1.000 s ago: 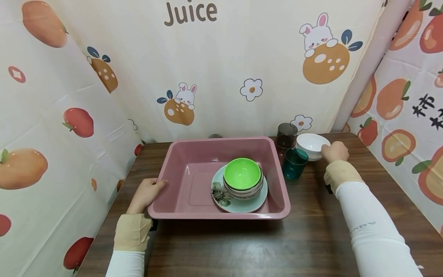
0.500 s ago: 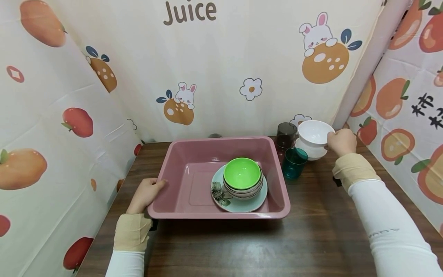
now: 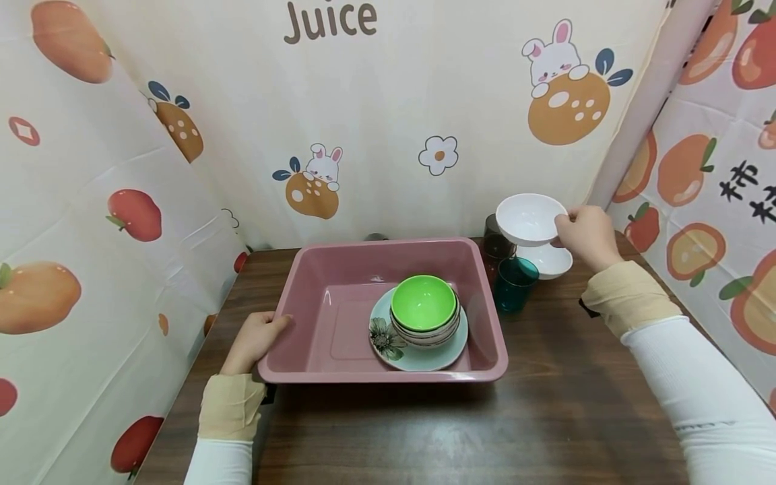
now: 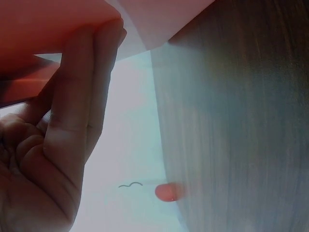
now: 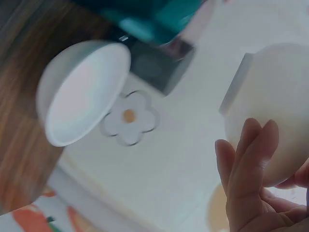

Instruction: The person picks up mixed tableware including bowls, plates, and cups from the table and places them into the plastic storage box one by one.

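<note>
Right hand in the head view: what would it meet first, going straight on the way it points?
Beyond the white bowl that the right hand holds, probably the printed curtain; the dark cup looks lower, though depth is unclear.

Raised white bowl [image 3: 525,221]; upright pink basin [image 3: 348,327]

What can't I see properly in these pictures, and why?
Head view: centre of the plate, hidden by the stacked bowls.
Head view: insides of those bowls, covered by the green bowl on top.
Head view: bottom of the dark thing behind the pink tub, whose rim hides it.
Head view: sleeve lettering, too blurry to read.
Right wrist view: part of the held white bowl, cut by the right edge.
</note>
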Tool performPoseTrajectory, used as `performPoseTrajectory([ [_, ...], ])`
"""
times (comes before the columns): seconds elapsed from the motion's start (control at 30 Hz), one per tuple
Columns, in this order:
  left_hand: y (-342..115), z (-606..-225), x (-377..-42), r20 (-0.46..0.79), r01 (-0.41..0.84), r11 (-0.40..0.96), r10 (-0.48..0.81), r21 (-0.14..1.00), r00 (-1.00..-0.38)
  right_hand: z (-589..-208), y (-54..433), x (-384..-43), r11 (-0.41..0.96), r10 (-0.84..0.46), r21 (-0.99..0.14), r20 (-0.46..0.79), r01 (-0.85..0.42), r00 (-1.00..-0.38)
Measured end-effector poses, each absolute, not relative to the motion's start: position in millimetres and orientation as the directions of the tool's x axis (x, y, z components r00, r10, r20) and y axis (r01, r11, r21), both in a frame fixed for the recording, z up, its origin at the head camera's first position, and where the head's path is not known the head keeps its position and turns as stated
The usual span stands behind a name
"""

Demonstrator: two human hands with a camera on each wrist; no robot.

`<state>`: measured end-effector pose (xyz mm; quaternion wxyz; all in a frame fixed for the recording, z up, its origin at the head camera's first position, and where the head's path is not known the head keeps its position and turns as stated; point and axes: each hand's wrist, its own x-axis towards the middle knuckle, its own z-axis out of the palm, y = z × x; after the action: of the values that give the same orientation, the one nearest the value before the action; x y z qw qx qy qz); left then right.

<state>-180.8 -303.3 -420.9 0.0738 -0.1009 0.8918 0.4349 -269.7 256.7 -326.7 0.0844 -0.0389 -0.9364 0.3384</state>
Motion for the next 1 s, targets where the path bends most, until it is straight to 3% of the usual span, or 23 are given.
performPoseTrajectory([
  [0.5,-303.1,-421.2,-181.1,-0.212,-0.237,0.626,-0.116,0.743,-0.97,-306.3,205.4,-241.2,0.678,-0.078,-0.728,0.063,-0.099,-0.995],
  [1.0,-302.3,-418.1,-177.8,-0.213,-0.237,0.628,-0.114,0.741,-0.97,-319.7,158.8,-215.3,0.61,-0.237,-0.771,0.042,-0.182,-0.971],
])
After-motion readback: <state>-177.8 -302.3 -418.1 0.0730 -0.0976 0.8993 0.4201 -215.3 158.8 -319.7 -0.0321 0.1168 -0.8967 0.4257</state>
